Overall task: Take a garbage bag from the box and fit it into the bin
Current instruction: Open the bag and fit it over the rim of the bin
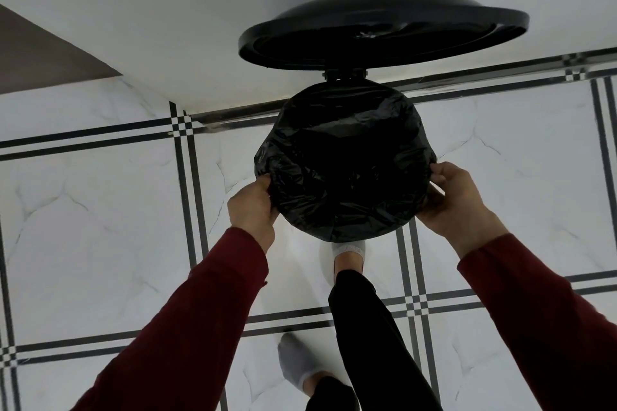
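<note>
Left hand [252, 207], right hand [455, 202] — gripping bag [344, 160]

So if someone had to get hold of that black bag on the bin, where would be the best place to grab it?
Probably at the folded-over edge of the garbage bag, low on the bin's sides, coming in from left and right. The plastic is loose and crinkled there, easy to pinch, and that is where the left hand and right hand grip it now. The far side is poorer: the raised lid and its hinge stand there.

Home interior: marble-look floor tiles [100, 210], pedal bin [344, 160].
</note>
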A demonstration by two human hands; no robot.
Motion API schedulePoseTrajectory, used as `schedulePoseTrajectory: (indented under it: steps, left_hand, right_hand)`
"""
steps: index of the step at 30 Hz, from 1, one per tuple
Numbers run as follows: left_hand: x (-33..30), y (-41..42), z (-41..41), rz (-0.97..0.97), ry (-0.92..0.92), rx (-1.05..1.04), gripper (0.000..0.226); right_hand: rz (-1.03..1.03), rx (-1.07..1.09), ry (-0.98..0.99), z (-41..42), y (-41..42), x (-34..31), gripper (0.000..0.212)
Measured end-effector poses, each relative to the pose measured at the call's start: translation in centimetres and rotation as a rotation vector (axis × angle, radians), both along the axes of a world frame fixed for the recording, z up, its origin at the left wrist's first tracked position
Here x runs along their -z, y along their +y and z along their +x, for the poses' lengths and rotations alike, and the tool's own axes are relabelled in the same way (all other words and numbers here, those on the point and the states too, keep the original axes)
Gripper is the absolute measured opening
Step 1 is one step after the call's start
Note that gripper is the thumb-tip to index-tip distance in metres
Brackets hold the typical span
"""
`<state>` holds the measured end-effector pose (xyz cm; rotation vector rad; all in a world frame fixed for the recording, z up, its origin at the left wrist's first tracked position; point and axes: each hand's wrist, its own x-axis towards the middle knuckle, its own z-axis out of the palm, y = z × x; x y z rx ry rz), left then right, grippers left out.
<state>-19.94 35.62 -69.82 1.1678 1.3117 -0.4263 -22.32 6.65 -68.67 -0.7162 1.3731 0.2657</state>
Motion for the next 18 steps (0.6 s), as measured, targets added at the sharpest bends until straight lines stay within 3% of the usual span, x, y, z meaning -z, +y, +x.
schedulePoseTrajectory:
  steps: [3,8,10,12,15,18]
  left_hand:
    - [-0.44,-0.39,0.15,-0.029,0.000,-0.031,0.011]
    - [-0.33,-0.18,0.72,0.013,-0.040,-0.056,0.024]
    - [-0.23,0.11,0.71,0.002,-0.050,-0.003,0.019]
    - [-0.39,0.09,0.59,0.012,-0.034,0.034,0.009]
    - [-0.67,-0.21,0.30,0.062,-0.020,-0.010,0.009]
    - [-0.77,-0.83,0.21,0.091,-0.013,-0.009,0.019]
  right_hand:
    - [0.013,0.046,-0.060,-0.03,0.36,-0.30,0.032]
    - [-0.077,0.012,-0.017,-0.37,0.41,0.03,0.006]
    - [-0.092,-0.012,0.012,-0.39,0.27,-0.14,0.005]
    - [-0.078,-0.045,0.011,-0.20,-0.02,-0.18,0.020]
    - [-0.090,-0.052,-0.001,0.24,0.31,-0.73,0.007]
    - [-0.069,-0.036,-0.019,0.33,0.45,-0.89,0.009]
